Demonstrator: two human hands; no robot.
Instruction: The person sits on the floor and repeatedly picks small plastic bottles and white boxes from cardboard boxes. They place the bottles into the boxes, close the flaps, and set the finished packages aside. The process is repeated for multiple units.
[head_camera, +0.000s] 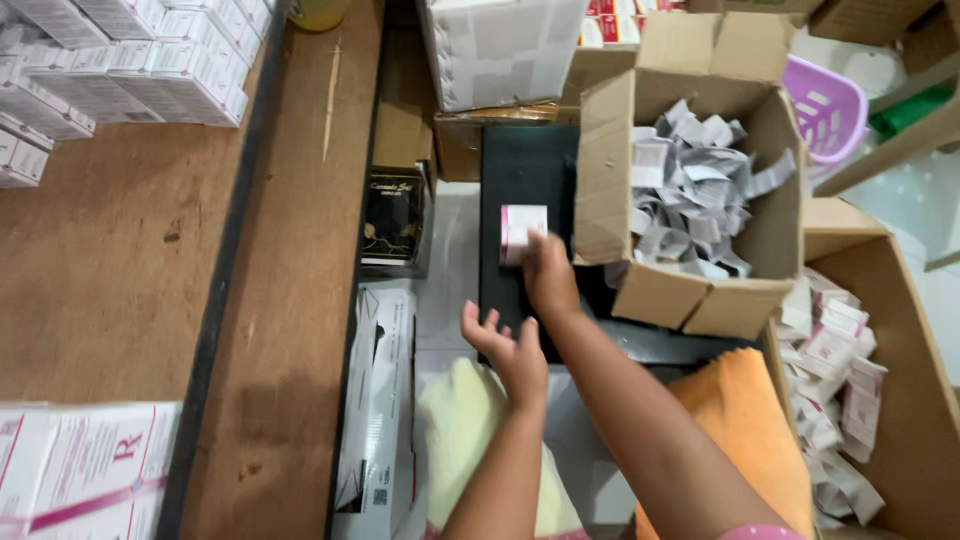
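We take the black tray (520, 170) as our landmark. On its middle lies a small white and pink box (522, 230), long axis running across it. Our right hand (549, 275) closes on the box's near right corner, fingers curled around it. Our left hand (505, 345) hovers open and empty over the tray's near edge, farther from the box.

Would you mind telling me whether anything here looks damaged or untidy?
The cardboard box beside the right hand has a bent front flap, with paper slips heaped loosely inside. Otherwise nothing stands out.
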